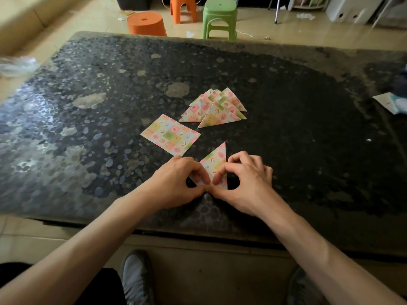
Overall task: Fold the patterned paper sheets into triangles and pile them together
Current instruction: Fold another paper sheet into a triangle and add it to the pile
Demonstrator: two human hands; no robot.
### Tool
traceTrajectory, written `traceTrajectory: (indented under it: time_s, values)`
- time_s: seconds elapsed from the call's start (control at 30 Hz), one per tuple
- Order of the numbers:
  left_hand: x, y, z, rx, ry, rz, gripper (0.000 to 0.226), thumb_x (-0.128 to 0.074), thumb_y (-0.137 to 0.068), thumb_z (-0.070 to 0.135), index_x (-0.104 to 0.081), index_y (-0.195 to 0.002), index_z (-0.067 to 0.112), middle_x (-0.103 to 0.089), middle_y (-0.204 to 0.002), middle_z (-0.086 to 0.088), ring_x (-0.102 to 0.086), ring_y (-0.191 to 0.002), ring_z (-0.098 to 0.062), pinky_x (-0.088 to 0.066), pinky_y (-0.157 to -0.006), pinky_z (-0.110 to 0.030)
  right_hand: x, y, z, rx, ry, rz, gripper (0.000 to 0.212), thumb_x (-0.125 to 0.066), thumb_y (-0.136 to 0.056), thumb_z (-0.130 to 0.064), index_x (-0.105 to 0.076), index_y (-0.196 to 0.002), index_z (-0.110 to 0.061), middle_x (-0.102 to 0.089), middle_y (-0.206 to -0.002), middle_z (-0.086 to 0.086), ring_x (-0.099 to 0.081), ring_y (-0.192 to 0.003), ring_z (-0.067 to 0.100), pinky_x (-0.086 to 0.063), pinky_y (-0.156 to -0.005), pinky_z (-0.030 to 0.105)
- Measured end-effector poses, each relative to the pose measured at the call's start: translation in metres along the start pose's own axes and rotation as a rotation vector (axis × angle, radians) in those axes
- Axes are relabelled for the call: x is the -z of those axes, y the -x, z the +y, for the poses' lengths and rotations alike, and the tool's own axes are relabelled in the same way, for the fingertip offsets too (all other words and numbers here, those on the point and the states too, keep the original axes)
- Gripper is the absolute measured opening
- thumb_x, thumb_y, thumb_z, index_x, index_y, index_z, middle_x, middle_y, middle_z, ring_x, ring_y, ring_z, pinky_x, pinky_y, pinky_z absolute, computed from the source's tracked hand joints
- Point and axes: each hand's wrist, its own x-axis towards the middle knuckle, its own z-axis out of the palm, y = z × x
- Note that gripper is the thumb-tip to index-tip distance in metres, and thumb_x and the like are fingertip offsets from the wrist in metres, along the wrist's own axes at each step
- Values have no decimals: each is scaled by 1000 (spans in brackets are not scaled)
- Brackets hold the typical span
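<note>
Sheet (170,134): we see one unfolded square lying flat at centre frame, just up and left of the hands, apart from them.
Left hand (176,183): its fingers (201,175) are curled, thumb and forefinger pinching the near corner of the triangle.
Triangle (214,162): folded and low on the worktop at lower centre, with its far tip pointing up the frame and its near corner hidden under both hands.
Pile (214,108): finished triangles overlap loosely above the hands, near the flat sheet but not touching it.
Right hand (244,183): its fingers are curled the same way and nip the same near corner from the other side, so the two thumbs almost meet.
Worktop (308,128): dark, glossy and speckled.
Step, as we judge it: pressing the crease at the corner, before the triangle goes to the pile.
Risk one: if either pinch drags sideways, the two layers could slide out of line and the crease would set crooked.
Risk two: the glossy worktop gives little hold, so a hard press could skate the paper away.
Risk three: the pile is loose, so a careless drop or a nudge could scatter it.
Risk four: the left wrist passes close to the sheet and could brush it askew.
</note>
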Motion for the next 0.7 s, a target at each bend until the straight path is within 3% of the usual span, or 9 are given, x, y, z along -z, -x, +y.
traceTrajectory:
  time_s: [0.17, 0.33, 0.53, 0.7]
  values:
    - [-3, 0, 0, 8, 7, 27, 12, -79, -83, 45, -72, -89, 39, -63, -90, 16, -58, -95, -7, -53, -88, -39, 10, -5, 5, -15, -50, -73, 23, -78, -78, -64, -70, -89, -45, -41, -120, -23, -26, -128, 5, -14, -98, 31]
    - [-4, -1, 0, 33, -6, 29, 12, -79, -82, 47, -70, -86, 41, -61, -90, 18, -55, -97, -6, -52, -89, -39, 13, -4, 2, -10, -56, -91, 20, -78, -80, -60, -69, -92, -47, -40, -119, -23, -21, -118, 1, -13, -96, 29]
    - [-14, 0, 7, 55, -87, 143, 29, -72, -79, 64, -64, -82, 36, -58, -87, 17, -50, -96, -4, -44, -72, -22, 19, -6, 4, -31, -73, -130, 14, -76, -87, -46, -62, -85, -43, -46, -125, -21, -30, -136, 11, -17, -98, 31]
    - [-11, 1, 9, 82, -86, 127, 28, -75, -79, 63, -60, -78, 39, -59, -89, 16, -50, -99, -6, -49, -81, -31, 23, -7, 7, -42, -108, -150, 25, -79, -85, -41, -55, -94, -39, -50, -125, -19, -34, -135, 12, -22, -101, 34]
